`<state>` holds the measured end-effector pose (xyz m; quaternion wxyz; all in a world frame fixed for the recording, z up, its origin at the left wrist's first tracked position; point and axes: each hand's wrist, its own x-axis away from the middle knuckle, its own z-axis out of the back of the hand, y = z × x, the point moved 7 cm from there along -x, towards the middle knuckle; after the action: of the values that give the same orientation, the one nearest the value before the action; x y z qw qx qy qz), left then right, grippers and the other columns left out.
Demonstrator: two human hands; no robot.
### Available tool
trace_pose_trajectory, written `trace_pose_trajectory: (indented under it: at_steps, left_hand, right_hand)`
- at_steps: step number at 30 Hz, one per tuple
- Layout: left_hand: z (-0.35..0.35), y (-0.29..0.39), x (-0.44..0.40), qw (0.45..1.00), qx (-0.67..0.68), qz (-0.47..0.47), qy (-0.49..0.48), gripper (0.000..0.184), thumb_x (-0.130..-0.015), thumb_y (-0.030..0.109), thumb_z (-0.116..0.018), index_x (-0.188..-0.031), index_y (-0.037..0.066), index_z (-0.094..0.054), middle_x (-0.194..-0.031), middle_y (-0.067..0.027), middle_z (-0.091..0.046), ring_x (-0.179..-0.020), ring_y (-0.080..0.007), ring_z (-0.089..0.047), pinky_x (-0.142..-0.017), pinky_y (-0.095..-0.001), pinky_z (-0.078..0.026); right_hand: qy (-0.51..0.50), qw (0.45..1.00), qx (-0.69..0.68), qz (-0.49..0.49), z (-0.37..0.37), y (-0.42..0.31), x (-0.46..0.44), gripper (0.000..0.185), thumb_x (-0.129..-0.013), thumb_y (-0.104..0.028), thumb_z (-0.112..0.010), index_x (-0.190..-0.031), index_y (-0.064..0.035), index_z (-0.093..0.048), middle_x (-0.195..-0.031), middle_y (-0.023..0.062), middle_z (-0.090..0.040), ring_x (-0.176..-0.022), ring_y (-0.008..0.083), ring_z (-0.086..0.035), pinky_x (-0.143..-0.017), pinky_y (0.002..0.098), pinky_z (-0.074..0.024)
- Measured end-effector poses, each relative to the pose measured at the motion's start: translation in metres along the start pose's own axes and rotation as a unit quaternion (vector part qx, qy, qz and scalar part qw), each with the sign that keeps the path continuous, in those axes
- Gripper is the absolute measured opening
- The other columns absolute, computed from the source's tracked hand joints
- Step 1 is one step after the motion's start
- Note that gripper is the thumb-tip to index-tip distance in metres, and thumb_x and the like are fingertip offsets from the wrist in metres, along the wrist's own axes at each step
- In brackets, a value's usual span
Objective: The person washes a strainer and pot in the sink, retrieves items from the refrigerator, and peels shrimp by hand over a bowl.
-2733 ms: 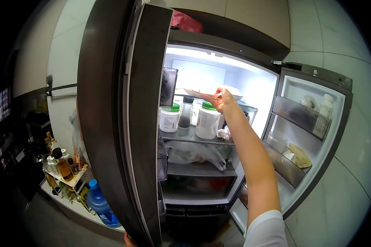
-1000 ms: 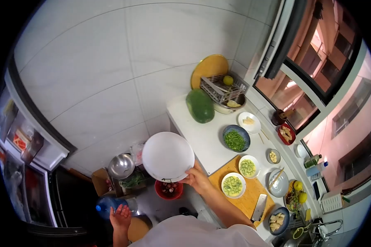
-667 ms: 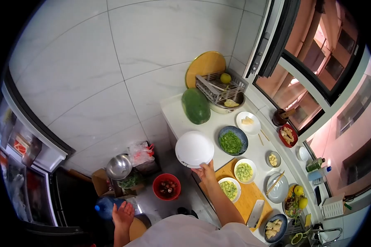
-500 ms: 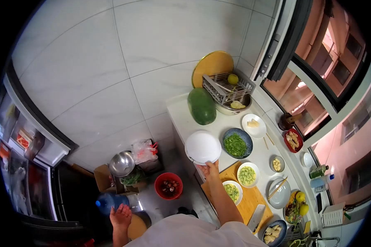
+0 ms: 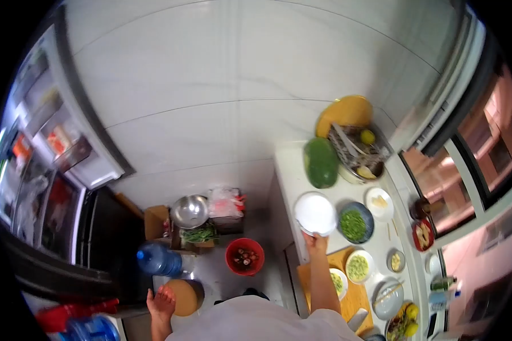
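Observation:
At its near rim, my right hand (image 5: 316,241) grips a round white plate (image 5: 315,213). The plate is at the left side of the counter, below a green melon (image 5: 321,163) and left of a dark blue bowl of chopped greens (image 5: 352,225). I cannot tell whether its underside touches the counter. My left hand (image 5: 162,304) is empty, fingers apart, over the floor side near a round tan stool top (image 5: 183,297). A wooden cutting board (image 5: 347,292) carries two white bowls, one a bowl of pale green pieces (image 5: 358,266), and a cleaver (image 5: 357,320).
On the floor stand a red basin (image 5: 244,257), a blue water jug (image 5: 159,260) and a box under a steel bowl (image 5: 190,211). An open fridge (image 5: 68,136) is at left. Further along the counter are a dish rack (image 5: 355,142), a grey plate with chopsticks (image 5: 388,299) and several small dishes.
The view has turned left, so the counter appears further right and more of the fridge shows. My right hand still grips the plate at the counter's left side. My left hand stays open.

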<state>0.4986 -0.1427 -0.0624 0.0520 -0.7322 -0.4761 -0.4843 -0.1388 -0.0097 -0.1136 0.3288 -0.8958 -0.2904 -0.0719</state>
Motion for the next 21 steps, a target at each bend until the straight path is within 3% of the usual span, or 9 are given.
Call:
trace_pose_trajectory:
  at_steps: [2, 4, 5, 6, 7, 9, 12, 16, 21]
  left_hand:
    - [0.010, 0.007, 0.001, 1.000, 0.021, 0.013, -0.010, 0.049, -0.085, 0.053, -0.050, -0.091, 0.006, -0.061, -0.095, -0.0109, -0.060, -0.087, -0.0242, -0.057, -0.078, -0.0396, -0.046]
    - [0.014, 0.019, 0.007, 0.998, 0.059, 0.009, 0.015, 0.051, -0.087, 0.054, -0.046, -0.090, 0.005, -0.060, -0.091, -0.0122, -0.059, -0.084, -0.0259, -0.057, -0.078, -0.0401, -0.046]
    - [0.017, 0.026, 0.009, 0.998, 0.062, 0.002, 0.006, 0.051, -0.088, 0.054, -0.045, -0.090, 0.005, -0.059, -0.090, -0.0124, -0.059, -0.084, -0.0264, -0.057, -0.078, -0.0403, -0.046]
    - [0.026, 0.036, 0.008, 0.998, 0.065, -0.007, -0.003, 0.051, -0.089, 0.053, -0.043, -0.089, 0.004, -0.059, -0.089, -0.0126, -0.059, -0.083, -0.0270, -0.057, -0.078, -0.0406, -0.046]
    - [0.038, 0.044, 0.000, 0.996, 0.083, -0.010, -0.031, 0.051, -0.090, 0.053, -0.042, -0.089, 0.004, -0.058, -0.088, -0.0128, -0.059, -0.083, -0.0274, -0.057, -0.077, -0.0407, -0.046]
    - [0.056, 0.066, 0.001, 0.993, 0.110, -0.031, -0.015, 0.050, -0.092, 0.051, -0.040, -0.091, 0.003, -0.056, -0.086, -0.0130, -0.060, -0.081, -0.0280, -0.057, -0.076, -0.0410, -0.046]
    - [0.088, 0.101, -0.002, 0.989, 0.126, -0.080, 0.018, 0.049, -0.090, 0.050, -0.045, -0.098, 0.003, -0.055, -0.098, -0.0162, -0.058, -0.089, -0.0296, -0.055, -0.080, -0.0437, -0.046]
    - [0.092, 0.155, 0.018, 0.975, 0.151, -0.150, 0.061, 0.059, -0.088, 0.052, -0.048, -0.121, 0.003, -0.041, -0.112, -0.0193, -0.050, -0.097, -0.0325, -0.053, -0.084, -0.0472, -0.045]
    - [0.131, 0.202, 0.000, 0.954, 0.214, -0.192, 0.090, 0.088, -0.081, 0.062, -0.053, -0.143, 0.012, -0.017, -0.118, -0.0226, -0.044, -0.099, -0.0334, -0.052, -0.085, -0.0492, -0.044]
  right_hand:
    - [0.001, 0.999, -0.018, 0.035, -0.008, 0.000, -0.004, 0.070, -0.072, 0.020, -0.033, -0.137, -0.0075, -0.031, -0.134, 0.0211, -0.040, -0.117, 0.0417, -0.048, -0.090, 0.0572, -0.0485]
    - [-0.131, 0.981, 0.060, 0.132, 0.053, 0.006, -0.054, 0.065, -0.068, 0.011, -0.049, -0.131, -0.0057, -0.042, -0.127, 0.0188, -0.049, -0.114, 0.0358, -0.051, -0.090, 0.0511, -0.0496]
    - [0.000, 0.985, 0.146, 0.088, 0.029, -0.005, -0.023, 0.059, -0.066, 0.004, -0.059, -0.123, -0.0059, -0.051, -0.120, 0.0165, -0.055, -0.109, 0.0309, -0.055, -0.086, 0.0454, -0.0517]
    - [-0.009, 0.993, 0.039, 0.113, 0.032, -0.004, -0.027, 0.048, -0.069, 0.001, -0.061, -0.116, -0.0047, -0.056, -0.114, 0.0147, -0.059, -0.100, 0.0275, -0.060, -0.079, 0.0400, -0.0540]
    - [-0.057, 0.995, 0.048, 0.073, 0.058, -0.008, -0.052, 0.041, -0.074, -0.004, -0.061, -0.115, -0.0024, -0.056, -0.114, 0.0144, -0.059, -0.098, 0.0269, -0.061, -0.078, 0.0394, -0.0546]
    - [0.031, 0.987, 0.158, 0.020, 0.215, 0.002, -0.175, 0.026, -0.084, -0.016, -0.052, -0.104, 0.0003, -0.057, -0.108, 0.0146, -0.060, -0.094, 0.0268, -0.060, -0.078, 0.0404, -0.0547]
    - [0.258, 0.954, 0.143, -0.053, 0.079, 0.025, -0.014, 0.027, -0.089, -0.027, -0.044, -0.085, -0.0012, -0.052, -0.082, 0.0073, -0.061, -0.069, 0.0212, -0.059, -0.064, 0.0336, -0.0543]
    - [0.162, 0.971, 0.154, -0.088, -0.022, 0.124, 0.041, 0.026, -0.088, -0.032, -0.055, -0.096, -0.0075, -0.054, -0.078, 0.0062, -0.061, -0.062, 0.0172, -0.056, -0.053, 0.0278, -0.0463]
    - [-0.254, 0.887, 0.370, -0.112, -0.313, 0.276, 0.197, 0.027, -0.088, -0.029, -0.059, -0.104, -0.0075, -0.055, -0.089, 0.0056, -0.062, -0.071, 0.0128, -0.058, -0.058, 0.0232, -0.0467]
